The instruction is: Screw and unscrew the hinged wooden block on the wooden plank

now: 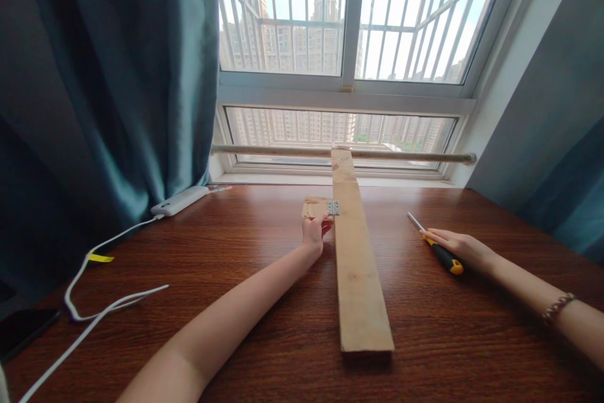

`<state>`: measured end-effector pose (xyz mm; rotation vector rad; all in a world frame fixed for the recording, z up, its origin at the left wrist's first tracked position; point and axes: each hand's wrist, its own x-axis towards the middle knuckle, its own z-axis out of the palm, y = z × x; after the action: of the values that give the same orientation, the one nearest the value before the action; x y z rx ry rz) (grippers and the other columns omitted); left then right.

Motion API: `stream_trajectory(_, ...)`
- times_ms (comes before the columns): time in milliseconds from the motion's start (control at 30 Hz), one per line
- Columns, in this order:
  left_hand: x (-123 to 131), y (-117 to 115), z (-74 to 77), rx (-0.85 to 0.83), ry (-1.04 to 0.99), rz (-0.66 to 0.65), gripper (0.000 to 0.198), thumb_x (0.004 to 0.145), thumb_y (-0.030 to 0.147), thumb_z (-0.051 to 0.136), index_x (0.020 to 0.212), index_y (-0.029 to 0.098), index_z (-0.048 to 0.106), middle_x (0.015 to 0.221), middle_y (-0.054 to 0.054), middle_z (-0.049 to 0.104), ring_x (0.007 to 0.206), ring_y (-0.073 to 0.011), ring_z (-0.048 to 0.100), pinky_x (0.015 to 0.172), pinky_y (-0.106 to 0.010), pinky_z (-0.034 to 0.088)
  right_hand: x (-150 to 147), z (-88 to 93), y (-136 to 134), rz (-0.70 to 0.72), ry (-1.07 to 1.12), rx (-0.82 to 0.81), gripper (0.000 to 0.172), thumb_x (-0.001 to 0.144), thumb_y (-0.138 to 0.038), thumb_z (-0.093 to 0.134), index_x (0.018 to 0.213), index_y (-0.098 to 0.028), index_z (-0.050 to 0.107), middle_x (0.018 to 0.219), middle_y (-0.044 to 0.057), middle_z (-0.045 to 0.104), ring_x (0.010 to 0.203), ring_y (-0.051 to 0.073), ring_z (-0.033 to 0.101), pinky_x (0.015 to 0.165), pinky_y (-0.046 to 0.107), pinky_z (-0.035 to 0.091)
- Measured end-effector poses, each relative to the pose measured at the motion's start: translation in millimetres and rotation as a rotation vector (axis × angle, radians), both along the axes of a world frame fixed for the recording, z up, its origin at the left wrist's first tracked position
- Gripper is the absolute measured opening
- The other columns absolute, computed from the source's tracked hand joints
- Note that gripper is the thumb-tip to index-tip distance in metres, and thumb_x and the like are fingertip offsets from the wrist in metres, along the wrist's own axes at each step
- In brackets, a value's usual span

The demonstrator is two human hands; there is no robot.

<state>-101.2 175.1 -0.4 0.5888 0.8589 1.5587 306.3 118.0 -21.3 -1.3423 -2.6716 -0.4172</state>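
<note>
A long wooden plank [358,264] lies lengthwise on the table, its far end near the window sill. At its left side is a short wooden block [314,207], joined to it by a metal hinge [333,207]. My left hand [313,233] grips the near edge of this block, with the fingers partly hidden beneath it. To the right of the plank, my right hand [460,246] has its fingers at the collar of a black and yellow screwdriver [446,256]. The screwdriver's shaft points away to the left; the fingers' undersides are hidden.
A white power strip [180,200] with a white cable [101,246] and a yellow tag [100,258] runs along the left. A dark flat object [26,331] sits at the left edge. Behind the table, a horizontal rail [401,155] crosses the window; a blue curtain [136,76] hangs left.
</note>
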Motion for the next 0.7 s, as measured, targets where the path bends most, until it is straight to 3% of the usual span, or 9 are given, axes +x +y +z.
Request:
stream_trajectory(167,0,0,0.1,0.001,0.01,0.004,0.02,0.052,0.018,0.072,0.066,0.013,0.059,0.057,-0.001,0.062,0.049,-0.0104,0.056,0.049,-0.021,0.043,-3,5.8,-3,0.005,0.081,-0.014,0.063,0.076,0.0,0.039,0.135,-0.024,0.04,0.126,0.006,0.056,0.111,0.02,0.056,0.093,0.032,0.048)
stream_trajectory(367,1,-2,1.8,0.008,0.03,0.006,0.02,0.052,0.017,0.07,0.069,0.014,0.061,0.06,-0.001,0.063,0.049,-0.0105,0.056,0.049,-0.022,0.041,-30,41.3,3,-0.015,0.29,0.006,0.05,0.078,-0.009,0.043,0.126,-0.019,0.052,0.124,0.008,0.058,0.11,0.022,0.057,0.098,0.036,0.044)
stream_trajectory(467,0,-3,2.8,0.002,0.03,0.008,0.019,0.052,0.019,0.07,0.067,0.014,0.059,0.058,-0.001,0.063,0.049,-0.0108,0.056,0.049,-0.022,0.04,-83,58.3,9,-0.179,0.714,0.164,0.036,0.08,-0.02,0.046,0.114,-0.018,0.059,0.112,0.01,0.064,0.101,0.024,0.061,0.096,0.041,0.045)
stream_trajectory(500,0,-3,3.3,-0.002,0.024,0.007,0.018,0.052,0.019,0.069,0.066,0.014,0.059,0.057,-0.001,0.062,0.048,-0.0108,0.056,0.048,-0.022,0.04,-107,61.3,10,-0.216,0.881,0.146,0.034,0.081,-0.024,0.047,0.112,-0.018,0.059,0.108,0.009,0.066,0.098,0.023,0.063,0.093,0.041,0.047)
stream_trajectory(567,0,-5,4.7,-0.012,-0.003,0.011,0.014,0.054,0.02,0.065,0.064,0.015,0.057,0.054,0.001,0.06,0.048,-0.0109,0.056,0.049,-0.022,0.04,-158,62.4,12,-0.212,1.129,-0.002,0.034,0.08,-0.033,0.05,0.108,-0.016,0.059,0.107,0.011,0.066,0.097,0.023,0.063,0.09,0.041,0.049)
stream_trajectory(700,-2,-8,6.5,-0.014,-0.026,0.037,0.008,0.056,0.022,0.056,0.059,0.016,0.051,0.05,0.002,0.056,0.046,-0.011,0.056,0.049,-0.022,0.039,-236,49.0,14,-0.316,1.343,-0.261,0.062,0.073,-0.04,0.055,0.124,-0.007,0.045,0.129,0.022,0.048,0.108,0.029,0.056,0.091,0.044,0.046)
